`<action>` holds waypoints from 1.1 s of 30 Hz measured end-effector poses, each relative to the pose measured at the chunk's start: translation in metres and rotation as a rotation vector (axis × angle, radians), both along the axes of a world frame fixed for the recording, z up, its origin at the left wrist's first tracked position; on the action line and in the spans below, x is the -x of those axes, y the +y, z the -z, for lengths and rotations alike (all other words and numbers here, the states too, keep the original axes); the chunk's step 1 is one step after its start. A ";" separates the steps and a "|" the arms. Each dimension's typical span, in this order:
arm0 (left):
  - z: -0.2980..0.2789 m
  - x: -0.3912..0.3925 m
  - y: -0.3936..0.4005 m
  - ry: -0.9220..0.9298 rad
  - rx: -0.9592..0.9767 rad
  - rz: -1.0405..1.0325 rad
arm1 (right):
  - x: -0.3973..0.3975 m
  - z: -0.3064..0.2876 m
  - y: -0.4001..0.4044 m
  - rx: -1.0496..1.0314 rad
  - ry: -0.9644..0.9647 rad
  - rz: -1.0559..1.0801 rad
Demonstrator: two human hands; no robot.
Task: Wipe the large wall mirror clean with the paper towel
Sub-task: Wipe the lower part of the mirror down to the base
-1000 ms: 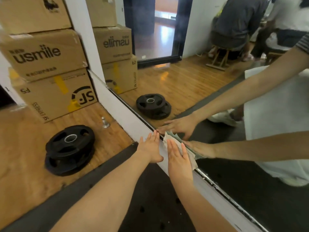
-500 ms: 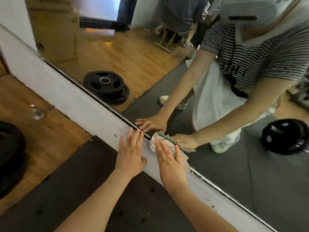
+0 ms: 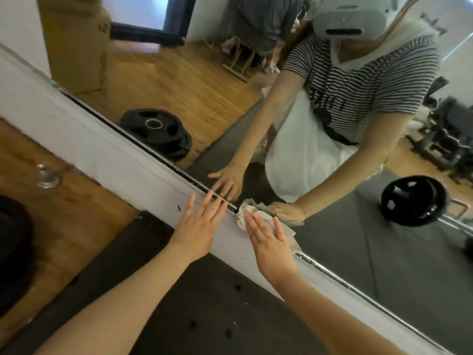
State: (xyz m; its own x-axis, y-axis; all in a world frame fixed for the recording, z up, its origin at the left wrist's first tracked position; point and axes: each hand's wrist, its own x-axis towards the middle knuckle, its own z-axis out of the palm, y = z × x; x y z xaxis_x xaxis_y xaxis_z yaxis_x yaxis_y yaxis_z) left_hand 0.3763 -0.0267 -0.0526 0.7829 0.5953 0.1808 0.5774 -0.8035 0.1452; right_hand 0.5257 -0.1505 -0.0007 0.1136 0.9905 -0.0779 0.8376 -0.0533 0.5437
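Item: crumpled white paper towel (image 3: 258,220), pressed against the bottom edge of the large frameless wall mirror (image 3: 358,252), where glass meets white baseboard (image 3: 107,155).

Right hand (image 3: 268,242): flat on the towel, fingers straight, pointing to 11 o'clock; nearer hand.

Left hand (image 3: 198,224): at the towel's 9 o'clock, just beside it, fingers spread, holding nothing, fingertips reaching the mirror's edge.

Unwiped glass extends toward 4 o'clock along the edge, judged the likely stroke direction.

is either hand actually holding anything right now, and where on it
Neither hand grips anything. The right hand presses the crumpled paper towel flat-fingered against the mirror's lower edge, covering its middle. The left hand rests open on the white frame.
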 end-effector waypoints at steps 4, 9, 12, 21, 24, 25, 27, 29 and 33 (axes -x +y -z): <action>-0.007 -0.002 -0.002 0.102 0.077 -0.007 | -0.003 0.007 0.000 -0.082 0.033 -0.033; -0.003 -0.006 -0.001 0.091 0.058 -0.008 | -0.016 0.002 0.002 -0.085 -0.009 -0.128; 0.003 0.003 0.004 0.062 -0.043 0.051 | -0.021 0.000 0.004 -0.077 -0.042 -0.169; 0.005 0.012 0.026 -0.226 -0.001 -0.195 | -0.013 -0.095 0.048 -0.582 -0.101 -0.566; -0.005 0.002 0.025 -0.265 0.013 -0.198 | -0.004 -0.151 0.067 -0.831 -0.106 -0.607; -0.007 -0.001 0.025 -0.286 0.037 -0.207 | -0.004 -0.168 0.072 -0.881 -0.118 -0.609; -0.009 -0.007 0.026 -0.325 0.098 -0.222 | -0.007 -0.195 0.080 -0.946 -0.139 -0.605; -0.008 -0.010 0.027 -0.337 0.113 -0.234 | -0.013 -0.212 0.085 -0.990 -0.178 -0.593; -0.001 -0.014 0.030 -0.358 0.117 -0.224 | -0.017 -0.210 0.095 -1.033 -0.185 -0.444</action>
State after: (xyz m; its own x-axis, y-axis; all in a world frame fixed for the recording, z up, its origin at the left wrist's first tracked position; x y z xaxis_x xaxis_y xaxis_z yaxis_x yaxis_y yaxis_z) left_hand 0.3902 0.0031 -0.0516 0.5322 0.7759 0.3387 0.6322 -0.6303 0.4506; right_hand 0.5425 -0.0559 0.2095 -0.3378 0.5267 0.7800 0.8057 -0.2665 0.5289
